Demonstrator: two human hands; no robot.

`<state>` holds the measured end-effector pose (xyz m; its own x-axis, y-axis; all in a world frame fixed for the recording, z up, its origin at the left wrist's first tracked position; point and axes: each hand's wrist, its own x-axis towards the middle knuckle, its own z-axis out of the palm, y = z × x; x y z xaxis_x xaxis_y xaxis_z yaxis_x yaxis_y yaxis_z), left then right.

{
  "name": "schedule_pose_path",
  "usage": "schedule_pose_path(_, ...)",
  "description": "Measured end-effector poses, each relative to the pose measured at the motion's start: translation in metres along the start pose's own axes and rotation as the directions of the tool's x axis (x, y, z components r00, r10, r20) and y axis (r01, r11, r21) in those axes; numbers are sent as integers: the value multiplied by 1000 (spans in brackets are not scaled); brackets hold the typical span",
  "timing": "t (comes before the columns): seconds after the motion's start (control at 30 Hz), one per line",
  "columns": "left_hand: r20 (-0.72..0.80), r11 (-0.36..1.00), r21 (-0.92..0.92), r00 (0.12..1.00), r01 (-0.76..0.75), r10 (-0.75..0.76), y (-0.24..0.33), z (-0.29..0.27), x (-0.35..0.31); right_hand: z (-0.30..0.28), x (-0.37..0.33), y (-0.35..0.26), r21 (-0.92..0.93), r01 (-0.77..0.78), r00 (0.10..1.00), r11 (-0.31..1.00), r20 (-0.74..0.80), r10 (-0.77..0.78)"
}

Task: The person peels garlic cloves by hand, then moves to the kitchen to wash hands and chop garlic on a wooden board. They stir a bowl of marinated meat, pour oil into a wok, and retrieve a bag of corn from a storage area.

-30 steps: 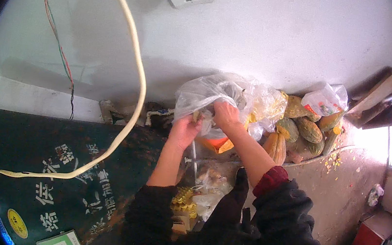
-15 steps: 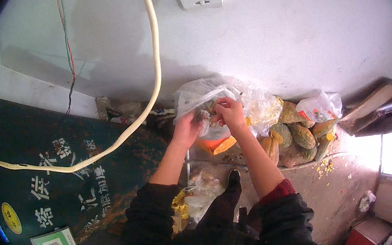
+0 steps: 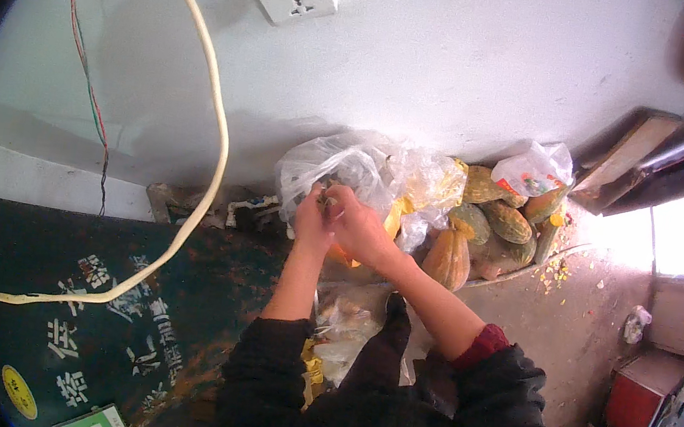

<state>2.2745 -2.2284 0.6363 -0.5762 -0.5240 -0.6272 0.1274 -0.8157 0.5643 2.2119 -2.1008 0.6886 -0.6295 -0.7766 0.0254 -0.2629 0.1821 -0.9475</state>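
My left hand (image 3: 312, 220) and my right hand (image 3: 360, 229) meet in front of an opened clear plastic bag (image 3: 340, 158) against the wall. Fingers of both are closed together around a small brownish, reddish piece (image 3: 328, 204), mostly hidden by them; its kind cannot be made out. Beneath my wrists, a bit of orange packaging (image 3: 344, 255) shows. Right of the bag lies a second clear bag (image 3: 438, 181) with yellowish contents, partly touching the first.
Several green and orange pumpkins (image 3: 505, 222) are piled to the right, with a white plastic bag (image 3: 535, 169) on top. A dark green board (image 3: 205, 282) spans the left. A cream cable (image 3: 220, 130) hangs across the left side. Loose plastic wrapping (image 3: 345, 325) lies by my foot.
My right hand has come down and left to meet my left hand; the two were apart over the bag before. The whole view has shifted slightly right.
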Motion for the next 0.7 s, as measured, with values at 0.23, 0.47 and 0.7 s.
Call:
schedule_pose_path(0.23, -20, 979, -77, 982, 187, -189, 5, -2, 2, -68, -62, 28, 320, -185, 980, 929, -15, 200)
schedule_pose_path(0.47, -277, 884, 454, 961, 117, 15, 18, 5, 16, -143, -231, 98, 184, -457, 870, 870, -109, 480)
schedule_pose_path(0.7, 74, 916, 367, 977, 160, -200, -45, 48, -109, -164, -414, 123, 156, -746, 603, 648, -257, 755)
